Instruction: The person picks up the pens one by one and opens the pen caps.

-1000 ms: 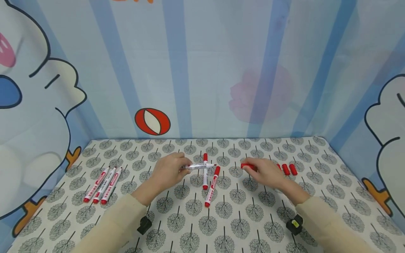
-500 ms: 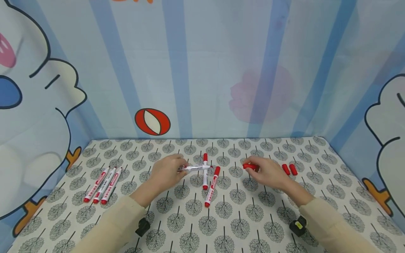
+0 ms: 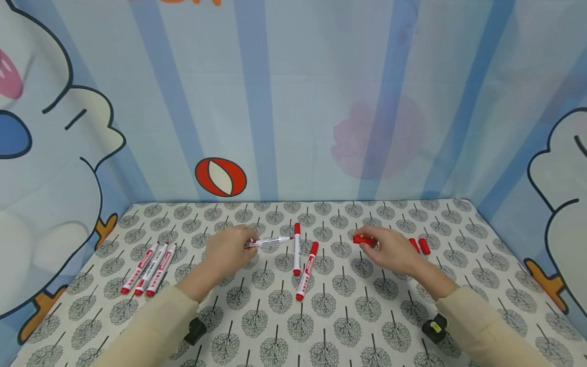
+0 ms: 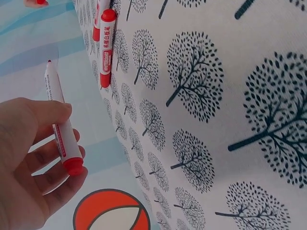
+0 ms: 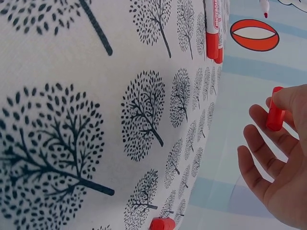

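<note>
My left hand (image 3: 231, 250) pinches an uncapped whiteboard marker (image 4: 63, 124) between thumb and fingers, its red tip pointing right in the head view. A red marker cap (image 5: 276, 109) is held between the thumb and fingers of my right hand (image 3: 390, 250). Both hands are raised above the table. Between them lie two capped red markers, one nearly upright in view (image 3: 297, 252) and one slanted (image 3: 308, 270). To the right of my right hand rest loose red caps (image 3: 424, 246), partly hidden by that hand.
Three uncapped markers (image 3: 149, 270) lie side by side at the table's left. The tabletop is covered by a tree-print cloth (image 3: 275, 326). Behind it hangs a blue striped curtain (image 3: 302, 102) with cartoon figures, and similar cloth stands at both sides.
My left hand has drawn left with the marker, whose tip has moved away from the two capped markers. My right hand has shifted slightly right, still holding the cap.
</note>
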`<action>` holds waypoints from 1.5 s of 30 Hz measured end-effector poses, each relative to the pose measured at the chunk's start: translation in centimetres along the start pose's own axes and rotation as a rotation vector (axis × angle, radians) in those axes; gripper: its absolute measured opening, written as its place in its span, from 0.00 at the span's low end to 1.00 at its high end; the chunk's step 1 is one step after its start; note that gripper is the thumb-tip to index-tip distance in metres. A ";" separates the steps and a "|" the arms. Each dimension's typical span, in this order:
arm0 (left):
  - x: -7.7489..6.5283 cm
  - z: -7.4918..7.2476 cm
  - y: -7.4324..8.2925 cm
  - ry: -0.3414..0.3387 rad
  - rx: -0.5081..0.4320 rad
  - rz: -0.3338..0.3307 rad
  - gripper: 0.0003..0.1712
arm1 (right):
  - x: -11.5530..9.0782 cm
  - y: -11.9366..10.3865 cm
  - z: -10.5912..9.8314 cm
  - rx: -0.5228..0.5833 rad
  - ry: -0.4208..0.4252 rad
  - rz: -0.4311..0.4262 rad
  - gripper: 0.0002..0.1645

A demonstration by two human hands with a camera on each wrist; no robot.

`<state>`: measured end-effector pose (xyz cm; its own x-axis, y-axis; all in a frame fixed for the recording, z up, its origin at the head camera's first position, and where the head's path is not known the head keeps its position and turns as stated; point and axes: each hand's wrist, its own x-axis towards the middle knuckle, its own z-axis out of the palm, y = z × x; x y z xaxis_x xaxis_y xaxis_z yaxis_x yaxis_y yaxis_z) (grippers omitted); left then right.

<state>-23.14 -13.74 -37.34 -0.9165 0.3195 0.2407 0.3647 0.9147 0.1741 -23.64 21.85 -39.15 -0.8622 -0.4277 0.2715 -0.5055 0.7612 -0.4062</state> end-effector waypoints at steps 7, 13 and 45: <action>-0.8 -0.4 -1.1 -0.003 -0.014 -0.037 0.07 | 0.0 0.1 0.1 0.000 0.006 -0.001 0.16; -1.4 -0.5 -2.0 -0.039 0.002 -0.098 0.08 | -0.1 0.1 0.0 -0.005 0.014 0.007 0.16; -3.8 -2.6 -8.5 -0.129 -0.054 -0.346 0.15 | -0.3 0.3 -0.3 -0.022 0.012 -0.031 0.15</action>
<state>-22.29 -23.35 -37.22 -0.9990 0.0258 0.0373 0.0351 0.9609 0.2747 -23.53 22.32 -39.12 -0.8456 -0.4453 0.2944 -0.5310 0.7584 -0.3779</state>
